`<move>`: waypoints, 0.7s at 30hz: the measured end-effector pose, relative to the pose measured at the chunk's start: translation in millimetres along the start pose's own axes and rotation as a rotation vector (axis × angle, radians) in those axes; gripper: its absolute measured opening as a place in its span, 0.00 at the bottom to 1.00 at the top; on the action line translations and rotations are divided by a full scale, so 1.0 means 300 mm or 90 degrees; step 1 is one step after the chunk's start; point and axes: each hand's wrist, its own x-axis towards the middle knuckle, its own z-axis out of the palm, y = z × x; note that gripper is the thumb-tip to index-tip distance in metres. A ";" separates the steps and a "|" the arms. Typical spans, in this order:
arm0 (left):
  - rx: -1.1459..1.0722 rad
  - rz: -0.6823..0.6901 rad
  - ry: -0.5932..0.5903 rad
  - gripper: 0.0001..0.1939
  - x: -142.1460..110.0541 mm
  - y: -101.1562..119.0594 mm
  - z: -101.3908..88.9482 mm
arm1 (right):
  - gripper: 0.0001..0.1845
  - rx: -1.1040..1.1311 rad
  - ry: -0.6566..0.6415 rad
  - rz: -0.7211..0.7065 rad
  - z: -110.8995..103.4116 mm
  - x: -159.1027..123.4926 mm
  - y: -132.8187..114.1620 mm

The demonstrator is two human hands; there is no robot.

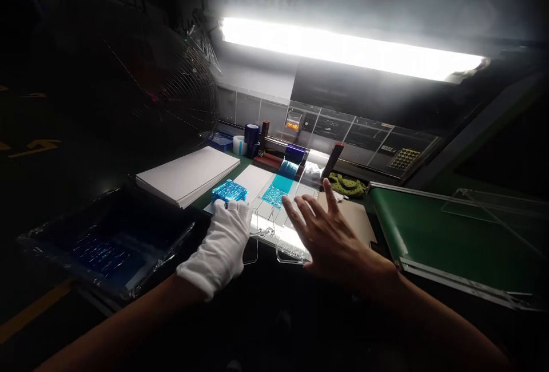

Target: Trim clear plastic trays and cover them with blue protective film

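Clock positions are read from the centre of the head view: the left hand [221, 244], in a white, creased fabric glove, lies between seven and eight o'clock, fingers close together and bent, tips at the near edge of a crinkled, glossy blue film piece [230, 190]; whether they grip it, I cannot tell. The bare right hand [332, 236] lies between four and five, fingers spread wide and grasping nothing visible, above clear, hard-edged pieces [291, 256] at six; contact there cannot be confirmed. A teal film strip [282, 183], smooth at its far part and speckled with glare nearer, lies flat just beyond the right fingertips. At nine sits a rectangular stack of matt white sheets [189, 173]; at eight, a tub [171, 252] with a shiny plastic liner; at eleven, cylindrical tape rolls [252, 133]; between three and four, a smooth green belt [446, 234]
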 end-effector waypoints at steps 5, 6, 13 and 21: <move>-0.272 0.080 -0.043 0.68 -0.049 0.003 0.077 | 0.68 0.265 -0.096 0.050 0.154 -0.130 0.122; -0.389 0.106 -0.065 0.68 -0.060 0.005 0.101 | 0.67 0.330 -0.123 0.059 0.188 -0.162 0.138; -0.212 0.120 -0.064 0.61 0.003 0.074 0.202 | 0.68 0.218 -0.111 0.154 0.243 -0.233 0.108; -0.223 0.212 -0.136 0.59 0.089 0.033 0.176 | 0.67 0.280 -0.182 0.154 0.236 -0.257 0.194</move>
